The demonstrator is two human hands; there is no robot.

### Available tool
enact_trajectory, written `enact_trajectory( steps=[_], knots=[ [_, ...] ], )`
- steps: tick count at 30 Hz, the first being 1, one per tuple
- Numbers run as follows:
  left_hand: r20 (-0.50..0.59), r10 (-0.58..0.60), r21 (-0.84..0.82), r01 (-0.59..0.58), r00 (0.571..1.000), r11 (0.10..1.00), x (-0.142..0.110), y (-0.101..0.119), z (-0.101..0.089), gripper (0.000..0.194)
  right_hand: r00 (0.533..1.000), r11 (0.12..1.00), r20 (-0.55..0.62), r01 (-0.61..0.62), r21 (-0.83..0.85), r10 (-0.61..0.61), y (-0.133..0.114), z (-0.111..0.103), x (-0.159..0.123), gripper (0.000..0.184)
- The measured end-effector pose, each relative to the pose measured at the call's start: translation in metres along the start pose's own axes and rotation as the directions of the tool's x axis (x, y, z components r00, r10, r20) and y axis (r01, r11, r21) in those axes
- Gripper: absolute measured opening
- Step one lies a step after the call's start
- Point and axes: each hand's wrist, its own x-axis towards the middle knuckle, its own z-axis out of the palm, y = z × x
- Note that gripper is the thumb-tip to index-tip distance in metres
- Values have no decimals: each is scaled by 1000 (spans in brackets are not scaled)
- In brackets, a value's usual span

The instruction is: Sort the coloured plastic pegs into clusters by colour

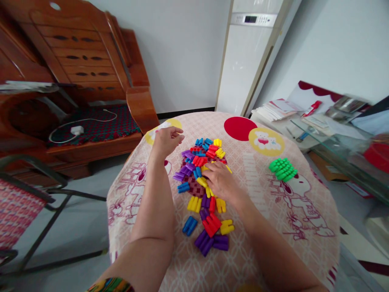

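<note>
Patterned sleeve (112, 285) nearest, left hand (166, 141) hovers unclenched; right hand (221, 181), grip indeterminable, covers blocks (212, 224) likely clustered for reach.

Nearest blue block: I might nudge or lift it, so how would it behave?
The nearest blue block probably won't roll, its tubes lying side by side on the tablecloth. Plastic-looking, it's likely light and stiff.

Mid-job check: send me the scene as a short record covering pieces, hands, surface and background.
Mixed pile: red, yellow, blue and purple pieces
Green pieces: grouped, right of the pile
Left hand: seemingly empty, left of the pile, fingers slightly bent
Right hand: over the pile by yellow pieces; grip unclear
Surface: cloth-covered round table
Background: wooden seat, left
</note>
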Motion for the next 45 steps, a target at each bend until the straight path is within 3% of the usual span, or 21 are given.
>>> enact_trajectory(
  steps=[7, 12, 15, 19, 22, 27, 32, 36, 41, 45],
  knots=[
    [166, -64, 277, 16, 984, 961, 1, -15, 11, 30, 970, 982, -167, -162, 97, 176, 53, -15, -8, 17],
    [279, -94, 358, -13, 956, 934, 3, -22, 27, 35, 942, 971, -254, -188, 149, 221, 63, -11, -11, 19],
    [319, -106, 329, -5, 942, 944, 2, -24, 33, 36, 943, 968, -257, -165, 190, 211, 60, -8, -11, 19],
    [406, -141, 128, 96, 903, 987, 1, -22, 34, 38, 937, 962, -260, -184, 200, 233, 58, -9, -10, 20],
    [337, -138, 83, 116, 931, 990, 2, -24, 30, 36, 926, 962, -285, -200, 186, 247, 57, -16, -10, 20],
    [209, -141, 213, 95, 968, 972, 4, -36, 26, 36, 912, 959, -297, -257, 122, 282, 53, -30, -20, 21],
    [160, -137, 378, 67, 978, 923, 1, -48, 36, 28, 919, 921, -72, -390, -2, 389, 44, -32, -64, 23],
    [130, -152, 410, 86, 980, 908, 1, -50, 44, 30, 878, 875, 29, -472, -104, 477, 44, -26, -99, 23],
    [101, -159, 440, 99, 982, 893, -5, -33, 46, 30, 759, 748, -80, -650, -134, 646, 52, -18, -97, 27],
    [64, -9, 343, -13, 998, 939, -29, 2, 62, 36, 727, 711, -105, -686, -154, 679, 61, -9, -79, 28]
  ],
)
